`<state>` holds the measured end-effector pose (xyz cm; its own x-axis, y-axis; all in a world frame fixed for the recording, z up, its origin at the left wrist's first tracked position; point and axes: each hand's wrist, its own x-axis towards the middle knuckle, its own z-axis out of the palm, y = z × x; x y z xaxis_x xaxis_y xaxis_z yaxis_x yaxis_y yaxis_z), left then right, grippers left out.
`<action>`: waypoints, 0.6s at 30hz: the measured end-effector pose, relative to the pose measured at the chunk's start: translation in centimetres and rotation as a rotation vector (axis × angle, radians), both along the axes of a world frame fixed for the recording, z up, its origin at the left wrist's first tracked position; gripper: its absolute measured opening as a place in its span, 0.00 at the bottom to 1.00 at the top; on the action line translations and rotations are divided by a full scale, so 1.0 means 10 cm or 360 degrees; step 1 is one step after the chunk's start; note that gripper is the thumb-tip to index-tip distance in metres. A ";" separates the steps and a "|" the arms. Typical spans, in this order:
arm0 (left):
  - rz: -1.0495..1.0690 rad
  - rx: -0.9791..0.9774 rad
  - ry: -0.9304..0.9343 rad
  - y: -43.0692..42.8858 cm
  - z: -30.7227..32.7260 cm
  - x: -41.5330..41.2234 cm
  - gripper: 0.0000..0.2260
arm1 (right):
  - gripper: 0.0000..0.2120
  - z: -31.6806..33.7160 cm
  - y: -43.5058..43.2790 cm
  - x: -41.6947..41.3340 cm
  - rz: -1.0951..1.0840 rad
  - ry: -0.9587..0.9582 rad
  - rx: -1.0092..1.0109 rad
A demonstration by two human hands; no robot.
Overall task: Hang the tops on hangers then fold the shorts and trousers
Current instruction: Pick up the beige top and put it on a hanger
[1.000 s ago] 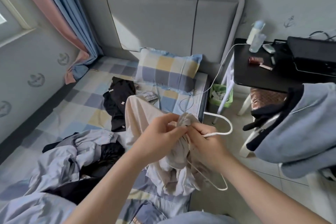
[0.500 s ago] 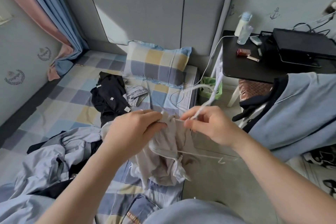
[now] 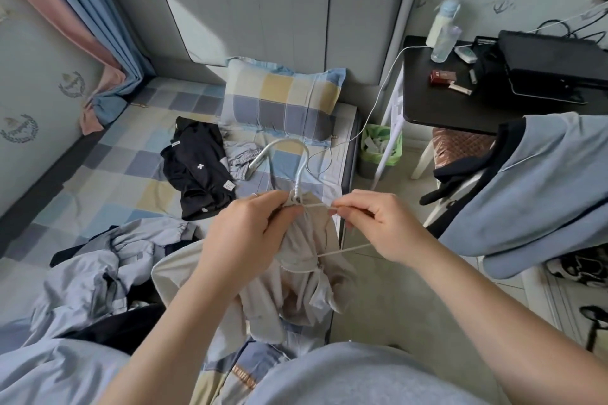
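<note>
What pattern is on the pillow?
The pillow has blue, yellow and cream checks; head view shows it.

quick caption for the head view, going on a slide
The left hand grips a beige top at the collar; the right hand pinches the hanger poking out of it.

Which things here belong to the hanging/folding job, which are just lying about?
Job: white hanger, beige top, left hand gripping the top, right hand pinching the hanger, black garment, grey-blue clothes pile.
Lying about: pillow, bottles, green bin, black table.
</note>
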<state>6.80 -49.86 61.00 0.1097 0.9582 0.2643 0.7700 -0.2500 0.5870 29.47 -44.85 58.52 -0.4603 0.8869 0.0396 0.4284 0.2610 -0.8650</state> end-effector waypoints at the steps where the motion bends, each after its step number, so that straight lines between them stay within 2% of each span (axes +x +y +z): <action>1: 0.0028 -0.0022 -0.0028 0.02 -0.01 0.02 0.17 | 0.10 0.00 0.00 -0.04 -0.0039 0.0013 0.0019; 6: 0.0265 -0.0041 -0.0463 0.07 -0.14 0.00 0.18 | 0.10 -0.17 -0.07 -0.12 -0.0494 0.0037 0.0785; 8: 0.0383 -0.0024 -0.0698 0.04 -0.17 0.00 0.15 | 0.09 -0.32 -0.17 -0.14 -0.0368 0.0145 0.0606; 11: 0.0474 0.0045 -0.0905 0.04 -0.16 0.03 0.16 | 0.16 -0.57 -0.29 -0.27 -0.0014 0.0050 -0.0080; 14: 0.0487 0.0083 -0.1030 0.04 -0.11 0.06 0.17 | 0.28 -0.77 -0.23 -0.44 0.0061 -0.0043 -0.0127; 16: 0.0491 0.0088 -0.1081 0.04 -0.09 0.06 0.17 | 0.23 -0.86 -0.14 -0.52 0.0058 -0.0079 -0.0064; 18: 0.0506 0.0078 -0.1129 0.03 -0.09 0.05 0.18 | 0.10 -0.96 -0.07 -0.57 0.0010 -0.0137 -0.0013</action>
